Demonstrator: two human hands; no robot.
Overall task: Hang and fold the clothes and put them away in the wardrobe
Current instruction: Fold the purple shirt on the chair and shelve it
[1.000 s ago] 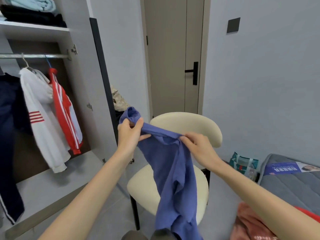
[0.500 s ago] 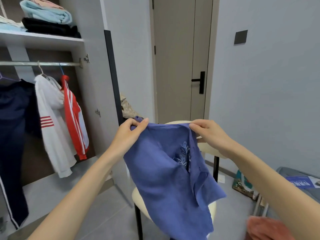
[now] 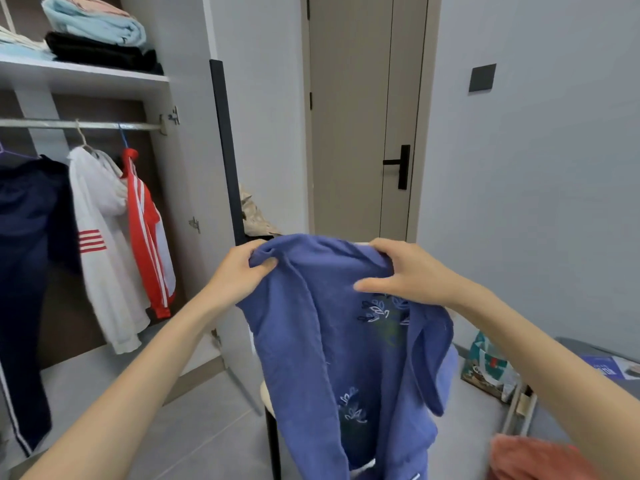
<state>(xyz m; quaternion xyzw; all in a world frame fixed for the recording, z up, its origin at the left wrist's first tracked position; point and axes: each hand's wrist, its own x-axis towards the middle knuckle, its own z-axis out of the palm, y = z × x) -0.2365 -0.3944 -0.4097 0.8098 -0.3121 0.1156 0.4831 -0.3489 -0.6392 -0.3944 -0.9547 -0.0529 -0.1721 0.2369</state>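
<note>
The blue shirt (image 3: 311, 341) hangs held up at centre frame, trailing down to 6 o'clock in front of a chair (image 3: 272, 438), apart from the open wardrobe (image 3: 187, 168) at 9 o'clock. The left hand (image 3: 239, 271) has its grip pinched on the shirt's top edge at the 10 o'clock corner; the right hand (image 3: 408, 271) has its grip curled over the top edge at the 2 o'clock corner, thumb laid across the front. Inside the wardrobe, navy trousers (image 3: 24, 271), a white jacket (image 3: 100, 244) and a red jacket (image 3: 145, 230) hang from the rail (image 3: 52, 124), folded clothes (image 3: 93, 26) lie on the shelf (image 3: 86, 76) at 10 o'clock, and an orange cloth (image 3: 533, 459) shows at 5 o'clock.
</note>
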